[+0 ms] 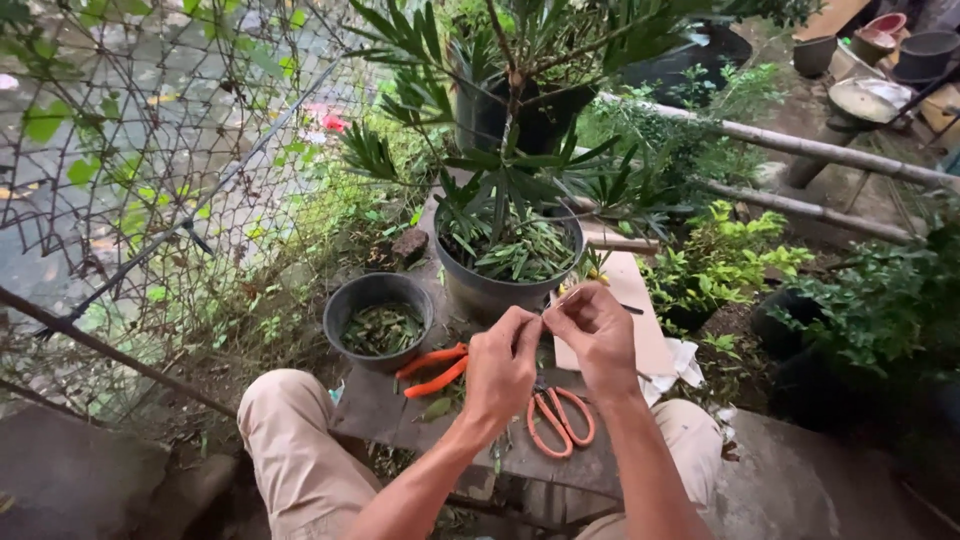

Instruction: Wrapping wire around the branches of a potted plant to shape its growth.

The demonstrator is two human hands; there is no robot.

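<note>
scissors (562,420) orange | pruners (432,370) orange | pots (378,297) dark grey | trousers (300,450) beige

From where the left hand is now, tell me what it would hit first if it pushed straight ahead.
Probably the grey pot holding the leafy plant: the left hand points up and away toward its near wall. Depth is hard to judge; the right hand sits beside it, fingertips touching.

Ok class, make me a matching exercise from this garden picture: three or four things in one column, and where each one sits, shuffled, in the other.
Things:
1. small dark pot
2. orange-handled scissors
3. big potted plant
4. wire fence

Places:
a. below the right hand
b. along the far left
c. just beyond both hands
d. left of the left hand

Pairs: 1-d, 2-a, 3-c, 4-b
</note>
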